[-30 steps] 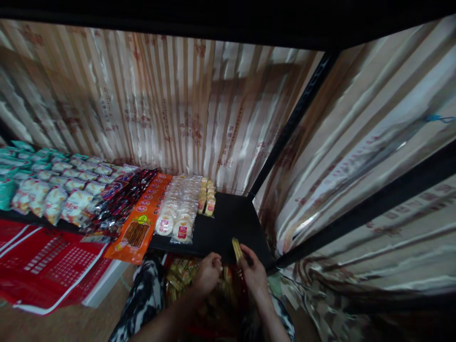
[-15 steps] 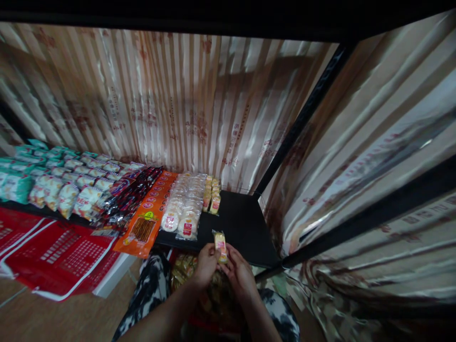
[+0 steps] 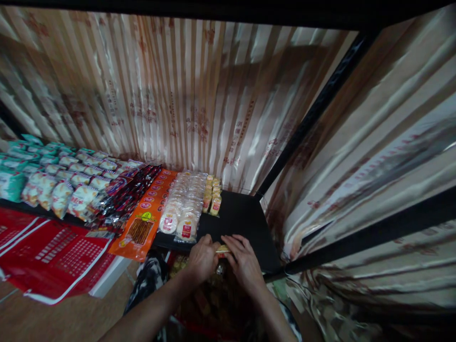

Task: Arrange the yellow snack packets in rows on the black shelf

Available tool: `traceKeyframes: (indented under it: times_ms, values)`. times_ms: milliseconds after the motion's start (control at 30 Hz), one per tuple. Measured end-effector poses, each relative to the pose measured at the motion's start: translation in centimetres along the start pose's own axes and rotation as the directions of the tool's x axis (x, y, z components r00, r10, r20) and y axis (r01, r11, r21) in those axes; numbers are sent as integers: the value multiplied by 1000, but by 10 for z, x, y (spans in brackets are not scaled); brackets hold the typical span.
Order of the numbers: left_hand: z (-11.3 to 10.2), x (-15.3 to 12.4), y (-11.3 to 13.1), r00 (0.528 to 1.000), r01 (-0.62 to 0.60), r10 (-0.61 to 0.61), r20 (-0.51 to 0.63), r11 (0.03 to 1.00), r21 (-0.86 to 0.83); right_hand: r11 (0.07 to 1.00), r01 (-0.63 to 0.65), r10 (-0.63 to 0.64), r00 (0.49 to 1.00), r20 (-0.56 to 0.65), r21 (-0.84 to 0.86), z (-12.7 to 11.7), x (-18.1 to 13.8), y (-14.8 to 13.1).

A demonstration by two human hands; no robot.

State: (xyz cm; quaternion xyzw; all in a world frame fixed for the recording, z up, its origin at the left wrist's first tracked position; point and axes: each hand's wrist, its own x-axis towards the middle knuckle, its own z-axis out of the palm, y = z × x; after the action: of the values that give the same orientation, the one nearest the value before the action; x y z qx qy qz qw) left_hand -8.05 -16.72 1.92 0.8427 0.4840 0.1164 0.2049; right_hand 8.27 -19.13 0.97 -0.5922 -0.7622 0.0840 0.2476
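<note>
Between both hands, at the front edge of the black shelf [image 3: 245,216], is a small yellow snack packet [image 3: 223,249], tipped so that little of it shows. My left hand [image 3: 204,257] has its fingers curled around the packet's left end. My right hand [image 3: 242,258] grips the other end with thumb and fingers. Two short rows of similar yellow packets [image 3: 215,203] stand farther back on the shelf. Beside them on the left are two rows of clear-wrapped round white crackers [image 3: 187,227]. Below my hands, more wrapped packets [image 3: 199,304] lie in shadow, partly hidden by my arms.
Left along the shelf are an orange snack bag [image 3: 140,232], dark glossy packets [image 3: 124,202], white bags [image 3: 83,199] and green packs [image 3: 10,183]. A red bag with white straps [image 3: 67,256] sits below. Black posts [image 3: 317,107] and striped curtains [image 3: 160,90] enclose the shelf.
The packet was upright with its printed front showing; now it is tipped nearly flat between my hands. Both hands have moved slightly up, and my right fingers reach farther over the shelf edge.
</note>
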Motion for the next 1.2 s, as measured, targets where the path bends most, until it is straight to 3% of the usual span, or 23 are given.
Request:
traceKeyframes:
  times_ms: [100, 267, 333, 433, 533, 733, 900, 1200]
  values:
    - [-3, 5, -3, 996, -83, 85, -10, 991, 105, 999, 29, -24, 992, 123, -45, -4, 6, -5]
    - [-3, 16, -8, 992, -93, 104, -66, 985, 146, 998, -48, 44, 994, 104, 39, 12, 11, -2]
    - [0, 17, -9, 982, -60, 78, -175, 992, 109, 975, -162, 154, 986, 63, 154, 25, 14, 6]
    - [11, 16, -9, 931, -55, 53, -361, 998, 4, 854, -358, 382, 924, 14, 378, 48, 23, 19]
    - [30, 15, -11, 902, -83, 16, -432, 987, -138, 729, -413, 499, 866, -12, 545, 69, 37, 28]
    - [65, 35, -22, 882, 90, -285, -375, 883, -460, 593, -411, 581, 813, -15, 693, 95, 69, 26]
    - [67, 53, -26, 855, 183, -422, -302, 790, -586, 543, -414, 631, 775, -30, 731, 103, 88, 21]
    - [56, 69, -28, 871, 230, -442, -215, 754, -616, 609, -342, 510, 860, -23, 716, 101, 99, 10]
